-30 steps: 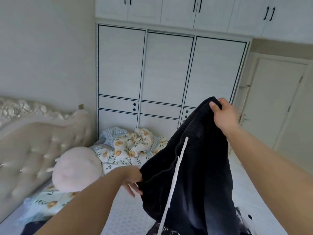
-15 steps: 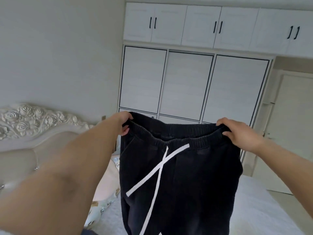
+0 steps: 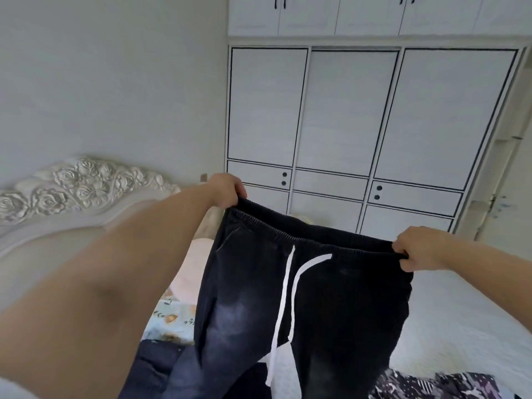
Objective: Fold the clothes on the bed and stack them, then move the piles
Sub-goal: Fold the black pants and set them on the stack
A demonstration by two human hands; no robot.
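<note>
Trousers [image 3: 302,298], black with a white string, hang in the air over the bed [image 3: 460,326], not folded yet. The left hand [image 3: 227,188] and the right hand [image 3: 420,249] each pinch a corner of the waistband. More clothes [image 3: 431,384] wait below. White bed on the right looks free for laying them flat.

A big white wardrobe [image 3: 371,116] stands at the back. A headboard [image 3: 83,185] with carved roses is on the left, near a pink pillow [image 3: 187,272].
</note>
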